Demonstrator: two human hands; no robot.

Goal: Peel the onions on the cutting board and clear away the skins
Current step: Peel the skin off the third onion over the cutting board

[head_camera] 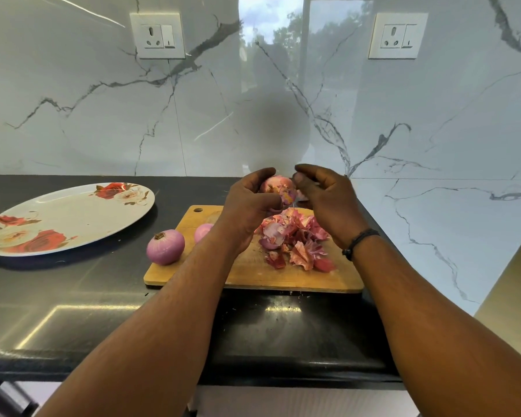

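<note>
At centre frame, above the rectangular wooden cutting board (247,273), the left hand (247,203) grips a partly skinned purple-pink onion (275,186), fingers curled round it. The right hand (322,200) sits just beside the bulb with thumb and forefinger pinched at its right side, apparently on a strip of skin, though what it pinches is too small to see clearly. By my reading the peeling step is under way on this onion. The next move calls for drawing that strip off and letting it fall onto the heap of loose pink and red skins (295,240) lying on the right half of the board.

Counted: three onions show. One is in the hand; one peeled purple onion (165,246) rests at the board's left edge; another (203,231) lies behind the left wrist, half hidden. One oval white plate with red flowers (69,216) stands at left on the black counter (73,296). Clearing the skins is not yet done.
</note>
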